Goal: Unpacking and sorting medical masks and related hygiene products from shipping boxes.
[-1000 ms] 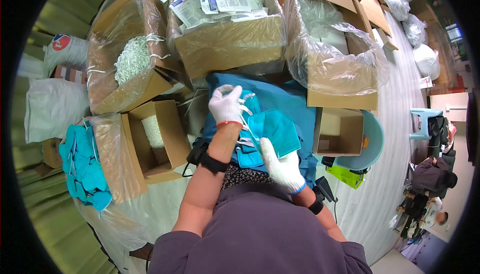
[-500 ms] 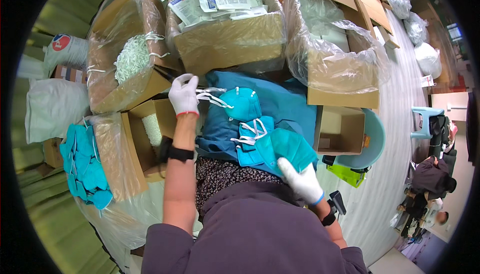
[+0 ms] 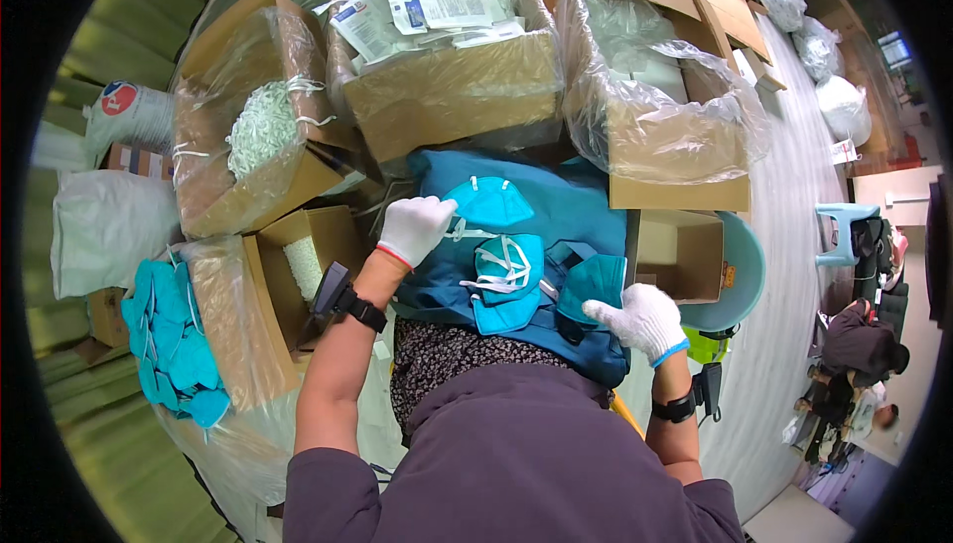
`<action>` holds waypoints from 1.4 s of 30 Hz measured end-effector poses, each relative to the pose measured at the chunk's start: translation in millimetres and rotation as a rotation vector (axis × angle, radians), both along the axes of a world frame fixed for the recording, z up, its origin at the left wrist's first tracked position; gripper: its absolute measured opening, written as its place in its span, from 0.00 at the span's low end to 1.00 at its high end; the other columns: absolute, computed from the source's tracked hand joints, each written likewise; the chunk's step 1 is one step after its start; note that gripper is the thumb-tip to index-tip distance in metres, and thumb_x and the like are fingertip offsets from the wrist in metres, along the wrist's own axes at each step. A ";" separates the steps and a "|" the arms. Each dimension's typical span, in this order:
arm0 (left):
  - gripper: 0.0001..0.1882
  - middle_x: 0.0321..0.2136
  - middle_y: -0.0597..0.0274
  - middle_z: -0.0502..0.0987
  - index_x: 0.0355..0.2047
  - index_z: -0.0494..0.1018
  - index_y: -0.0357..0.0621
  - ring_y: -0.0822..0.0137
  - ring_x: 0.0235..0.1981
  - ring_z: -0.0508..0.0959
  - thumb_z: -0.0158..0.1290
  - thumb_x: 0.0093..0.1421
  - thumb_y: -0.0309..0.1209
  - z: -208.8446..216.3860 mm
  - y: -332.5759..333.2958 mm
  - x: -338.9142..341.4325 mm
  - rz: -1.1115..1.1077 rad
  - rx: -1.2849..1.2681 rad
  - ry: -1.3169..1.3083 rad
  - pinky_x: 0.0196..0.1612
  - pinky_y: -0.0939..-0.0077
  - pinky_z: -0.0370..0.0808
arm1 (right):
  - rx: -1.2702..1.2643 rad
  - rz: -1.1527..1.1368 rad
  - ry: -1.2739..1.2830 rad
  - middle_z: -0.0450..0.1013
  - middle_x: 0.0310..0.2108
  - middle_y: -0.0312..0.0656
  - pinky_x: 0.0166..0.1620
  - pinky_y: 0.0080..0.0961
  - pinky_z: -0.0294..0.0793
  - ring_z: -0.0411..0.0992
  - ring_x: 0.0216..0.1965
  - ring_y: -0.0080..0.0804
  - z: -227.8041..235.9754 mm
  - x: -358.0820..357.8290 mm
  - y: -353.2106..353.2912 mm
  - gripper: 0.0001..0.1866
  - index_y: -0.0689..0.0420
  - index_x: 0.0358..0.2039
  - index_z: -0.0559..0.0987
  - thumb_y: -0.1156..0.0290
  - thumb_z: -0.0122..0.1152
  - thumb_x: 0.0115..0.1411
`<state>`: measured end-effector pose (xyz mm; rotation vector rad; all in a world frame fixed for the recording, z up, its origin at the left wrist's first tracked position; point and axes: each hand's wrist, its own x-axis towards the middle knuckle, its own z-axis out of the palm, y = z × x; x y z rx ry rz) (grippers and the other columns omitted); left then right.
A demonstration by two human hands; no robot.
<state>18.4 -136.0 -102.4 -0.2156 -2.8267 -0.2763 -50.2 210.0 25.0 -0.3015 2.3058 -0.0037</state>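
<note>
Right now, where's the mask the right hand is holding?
In the head view, the folded teal mask sits right of centre on the blue cloth, pinched by the right hand, just right of the strapped mask.

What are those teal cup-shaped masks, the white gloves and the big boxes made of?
The teal masks look like soft matte nonwoven fabric, moulded and creased, with white elastic straps. The gloves on the left hand and right hand look like knitted cotton, going by their fuzzy texture. The boxes are plain brown cardboard, lined with glossy, wrinkled clear plastic bags.
</note>
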 end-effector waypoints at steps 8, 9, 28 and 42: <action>0.07 0.19 0.81 0.69 0.36 0.80 0.35 0.89 0.20 0.64 0.57 0.59 0.26 51.2 11.1 -5.2 0.400 1.155 -0.134 0.21 0.89 0.60 | -0.531 -0.538 -0.623 0.73 0.16 0.40 0.20 0.25 0.64 0.68 0.16 0.26 -57.4 -6.6 28.8 0.32 0.62 0.22 0.81 0.40 0.62 0.57; 0.07 0.19 0.81 0.69 0.36 0.80 0.35 0.89 0.20 0.64 0.57 0.59 0.26 57.9 9.9 -2.5 0.411 1.151 -0.127 0.21 0.89 0.60 | -0.532 -0.527 -0.629 0.73 0.16 0.40 0.20 0.25 0.64 0.68 0.16 0.26 -55.4 -5.9 24.7 0.32 0.62 0.22 0.81 0.40 0.62 0.57; 0.33 0.32 0.69 0.73 0.58 0.66 0.34 0.80 0.31 0.71 0.63 0.52 0.25 125.8 45.4 -18.9 0.155 1.432 -0.437 0.36 0.84 0.71 | -1.407 -0.774 0.017 0.73 0.23 0.29 0.25 0.14 0.62 0.66 0.22 0.13 -26.6 -13.9 -70.2 0.06 0.59 0.35 0.79 0.70 0.59 0.65; 0.12 0.37 0.59 0.80 0.46 0.75 0.39 0.69 0.36 0.77 0.53 0.62 0.26 88.8 82.9 -32.0 -0.295 1.274 -0.262 0.44 0.73 0.74 | -1.547 -0.459 -0.118 0.75 0.31 0.33 0.32 0.20 0.70 0.67 0.29 0.18 -18.1 0.1 -88.2 0.17 0.59 0.53 0.76 0.81 0.55 0.64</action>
